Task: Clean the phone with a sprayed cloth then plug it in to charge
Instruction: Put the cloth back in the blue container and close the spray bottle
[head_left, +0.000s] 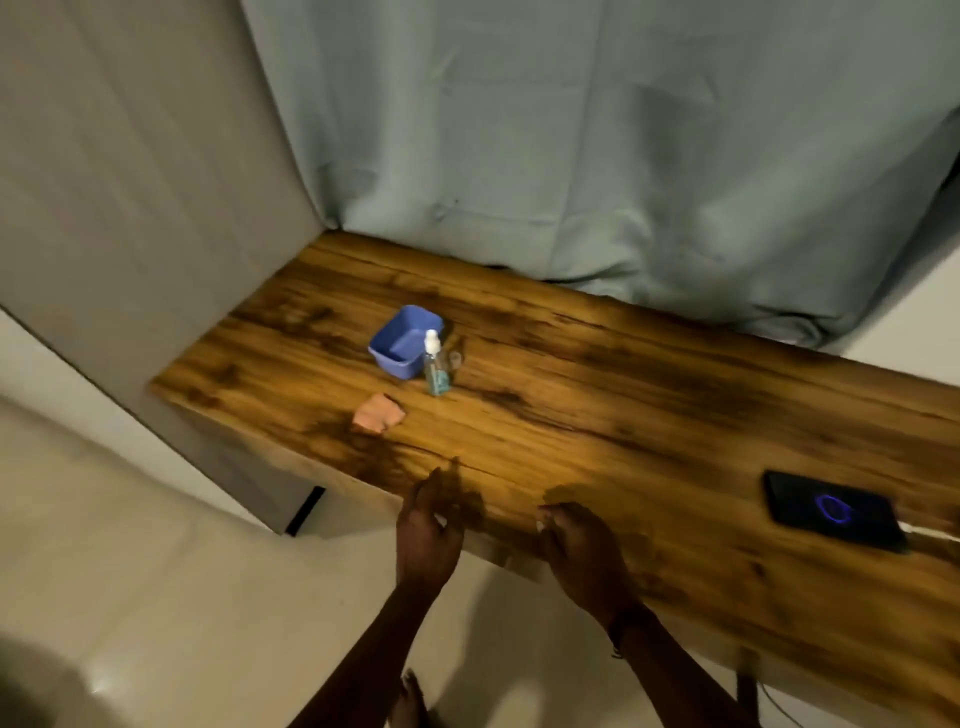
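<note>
A black phone (832, 510) lies flat at the right of the wooden table (597, 395), its screen lit with a purple ring, and a white cable (935, 535) runs from its right end. A small pink cloth (378, 413) lies crumpled left of centre. Behind it stands a clear spray bottle (435, 366) with a white top. My left hand (428, 530) hovers at the table's front edge with fingers apart and holds nothing. My right hand (582, 553) rests on the front edge, fingers loosely curled, empty. Both hands are far from the phone and the cloth.
A blue plastic tub (402, 340) sits beside the spray bottle, and a small clear cap (455, 358) stands to the bottle's right. A grey-green curtain (571, 130) hangs behind the table. A grey panel (130, 208) bounds the left side. Pale tiled floor (156, 571) lies below.
</note>
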